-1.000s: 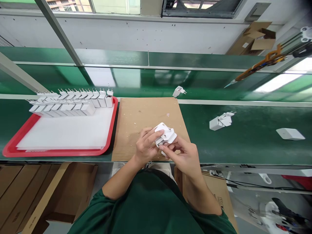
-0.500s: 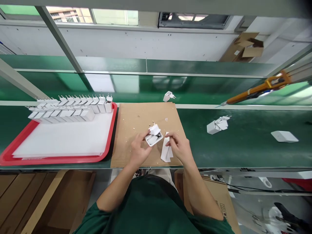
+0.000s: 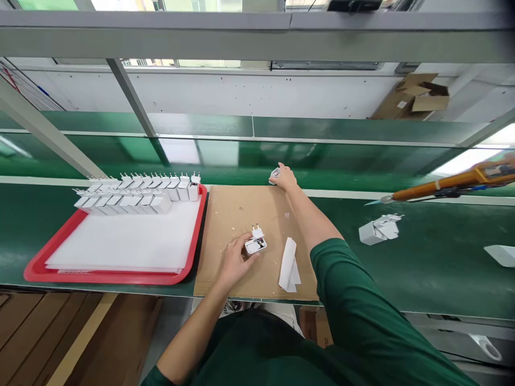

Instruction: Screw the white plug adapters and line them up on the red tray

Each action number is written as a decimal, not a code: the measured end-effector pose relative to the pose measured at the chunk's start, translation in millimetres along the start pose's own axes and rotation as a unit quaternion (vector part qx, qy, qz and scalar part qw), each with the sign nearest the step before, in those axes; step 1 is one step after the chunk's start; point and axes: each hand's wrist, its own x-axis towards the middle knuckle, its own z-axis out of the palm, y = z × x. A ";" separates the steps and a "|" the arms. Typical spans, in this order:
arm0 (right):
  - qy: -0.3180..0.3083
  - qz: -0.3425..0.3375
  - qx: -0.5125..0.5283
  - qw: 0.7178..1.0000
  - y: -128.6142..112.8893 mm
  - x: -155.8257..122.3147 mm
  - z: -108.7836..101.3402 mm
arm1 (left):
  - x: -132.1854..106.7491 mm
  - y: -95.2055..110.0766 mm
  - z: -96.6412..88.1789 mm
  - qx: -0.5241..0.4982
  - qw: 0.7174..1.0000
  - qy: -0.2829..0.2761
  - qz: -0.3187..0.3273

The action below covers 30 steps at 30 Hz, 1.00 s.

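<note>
My left hand (image 3: 235, 261) grips a white plug-in charger (image 3: 256, 245) over the cardboard sheet (image 3: 233, 206). Its case is open on the near side, with parts showing inside, and two pins point away from me. At the far edge of the sheet, my right hand (image 3: 286, 177) has its fingers closed around a second white charger (image 3: 274, 173), mostly hidden by the hand. A folded strip of white paper (image 3: 288, 265) lies on the cardboard, to the right of the first charger.
A red tray (image 3: 200, 214) at left carries rows of white chargers (image 3: 132, 201), pins up. To the right stand another white charger (image 3: 378, 230) and a white case (image 3: 501, 255). An orange electric screwdriver (image 3: 434, 187) hangs above the bench's right side.
My right hand has left the paper strip and reached forward to the charger at the back. My left hand still holds its charger. The view has shifted.
</note>
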 end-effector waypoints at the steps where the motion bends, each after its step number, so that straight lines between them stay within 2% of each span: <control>1: -0.009 -0.003 -0.009 1.000 -0.4 2.8 2.2 | -0.4 0.3 -0.1 -0.006 1.000 0.001 0.002; 4: -0.017 -0.015 -0.033 0.999 5.3 -3.7 0.8 | -1.4 1.2 -0.2 -0.017 1.000 0.016 0.012; 6: -0.013 -0.022 -0.049 0.998 15.8 -21.4 -6.7 | -2.0 1.7 0.5 -0.006 0.999 0.032 0.033; 11: -0.006 -0.015 -0.088 0.996 64.2 -101.8 -33.8 | -3.1 2.3 5.5 0.053 0.988 0.094 0.108; 13: -0.003 0.008 -0.100 0.995 84.4 -133.3 -40.9 | -3.1 2.4 7.9 0.049 0.985 0.093 0.135; 15: 0.003 0.030 -0.106 0.994 99.4 -155.7 -44.5 | -2.8 2.5 9.6 0.027 0.985 0.082 0.150; 18: 0.020 0.057 -0.103 0.993 109.1 -172.6 -47.4 | -3.1 2.7 10.0 0.010 0.984 0.083 0.160; 21: 0.052 0.073 -0.092 0.992 102.9 -182.1 -51.9 | -4.7 3.4 8.3 0.029 0.977 0.109 0.180; 23: 0.078 0.043 -0.072 0.993 89.2 -192.1 -54.4 | -6.0 3.9 7.2 0.039 0.973 0.123 0.191; 25: 0.073 -0.040 -0.034 0.996 69.0 -207.1 -52.9 | -6.9 4.3 6.4 0.040 0.972 0.128 0.195; 28: -0.022 -0.201 0.043 0.978 34.1 -234.4 -38.1 | -7.1 4.5 5.2 0.035 0.974 0.123 0.187; 30: -0.071 -0.262 0.082 0.959 14.8 -250.0 -21.7 | -7.0 4.7 4.1 0.033 0.975 0.120 0.183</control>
